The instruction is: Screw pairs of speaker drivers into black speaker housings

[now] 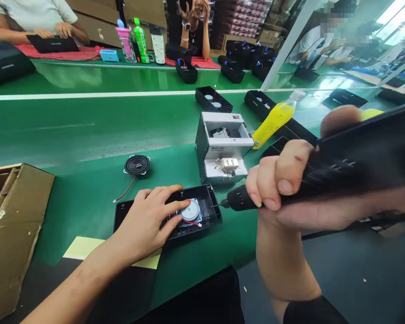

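My right hand (281,177) is wrapped round a black electric screwdriver (364,155), whose thin bit points left over the right end of an open black speaker case (213,198). Whether the bit touches anything is hard to tell. Inside the case sits a round speaker driver (191,211), silvery back facing up, with a short red wire and white plug. My left hand (151,216) lies across the case, fingers spread, fingertips on the driver and its far rim. The hand covers the case's left half. A second speaker driver (137,165), black cone up, lies beyond the case with its red lead.
A grey screw feeder (227,148) stands behind the case, with a yellow drink bottle (276,118) leaning beside it. At left is a cardboard box (23,225). Yellow paper (83,247) lies near my forearm. Across the green bench are more speaker cases (214,99) and several people.
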Action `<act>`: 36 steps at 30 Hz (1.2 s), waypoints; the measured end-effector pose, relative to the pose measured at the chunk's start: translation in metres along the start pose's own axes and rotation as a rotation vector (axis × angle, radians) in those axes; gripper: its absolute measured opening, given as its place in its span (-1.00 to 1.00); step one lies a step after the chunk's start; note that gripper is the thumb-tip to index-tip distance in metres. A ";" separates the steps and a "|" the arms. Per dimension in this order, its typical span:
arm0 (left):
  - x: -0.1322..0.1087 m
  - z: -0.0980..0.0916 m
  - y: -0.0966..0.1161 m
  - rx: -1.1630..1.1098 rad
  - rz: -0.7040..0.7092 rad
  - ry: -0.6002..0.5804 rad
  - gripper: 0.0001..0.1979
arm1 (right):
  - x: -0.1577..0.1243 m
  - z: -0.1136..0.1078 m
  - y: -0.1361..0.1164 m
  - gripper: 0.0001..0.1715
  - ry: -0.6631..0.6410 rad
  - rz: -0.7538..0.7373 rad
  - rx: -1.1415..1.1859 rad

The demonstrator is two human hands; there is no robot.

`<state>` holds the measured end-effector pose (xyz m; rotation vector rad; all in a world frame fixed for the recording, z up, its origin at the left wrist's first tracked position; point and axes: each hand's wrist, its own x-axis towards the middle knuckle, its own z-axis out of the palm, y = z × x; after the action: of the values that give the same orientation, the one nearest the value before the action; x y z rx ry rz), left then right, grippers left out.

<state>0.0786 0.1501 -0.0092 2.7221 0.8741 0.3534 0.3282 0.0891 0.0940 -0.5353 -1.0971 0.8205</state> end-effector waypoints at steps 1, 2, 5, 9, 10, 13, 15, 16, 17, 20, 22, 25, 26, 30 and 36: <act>-0.001 0.000 0.001 -0.004 -0.003 0.003 -0.65 | -0.004 0.000 0.006 -0.40 -0.017 0.014 0.029; -0.001 0.001 0.001 -0.005 -0.004 0.007 -0.64 | -0.009 -0.001 0.013 -0.40 -0.030 0.027 0.050; -0.002 0.001 0.003 0.001 -0.004 0.021 -0.64 | -0.020 -0.001 0.034 -0.39 -0.022 0.057 0.087; -0.002 0.001 0.005 0.007 -0.003 0.036 -0.64 | -0.029 -0.001 0.054 -0.35 0.022 0.073 0.146; -0.002 0.001 0.005 0.007 -0.002 0.035 -0.64 | -0.030 -0.001 0.057 -0.34 0.025 0.076 0.153; -0.001 0.000 0.005 0.011 -0.001 0.031 -0.65 | -0.033 -0.001 0.061 -0.34 0.051 0.075 0.151; -0.001 0.000 0.005 0.014 -0.003 0.033 -0.65 | -0.033 -0.001 0.061 -0.36 0.066 0.087 0.133; -0.001 0.000 0.005 0.015 -0.004 0.032 -0.64 | -0.033 -0.002 0.062 -0.36 0.068 0.096 0.119; -0.001 0.000 0.005 0.015 -0.004 0.030 -0.64 | -0.033 -0.002 0.062 -0.35 0.066 0.101 0.106; -0.001 0.000 0.005 0.013 -0.005 0.026 -0.64 | -0.033 -0.002 0.063 -0.34 0.069 0.099 0.089; -0.002 0.000 0.005 0.010 -0.005 0.024 -0.65 | -0.034 -0.003 0.065 -0.32 0.069 0.100 0.095; -0.002 0.000 0.005 0.005 -0.006 0.022 -0.65 | -0.035 -0.004 0.068 -0.30 0.036 0.114 0.105; -0.002 0.000 0.005 0.004 -0.008 0.022 -0.65 | -0.036 -0.005 0.069 -0.30 0.029 0.116 0.111; -0.001 -0.001 0.006 0.001 -0.017 0.021 -0.65 | -0.038 -0.006 0.072 -0.30 0.034 0.112 0.144; -0.001 -0.001 0.008 0.008 -0.027 0.006 -0.61 | -0.040 -0.007 0.076 -0.32 -0.036 0.106 0.152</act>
<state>0.0816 0.1438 -0.0060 2.7152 0.9155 0.3528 0.3023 0.1031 0.0129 -0.4554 -1.0363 1.0004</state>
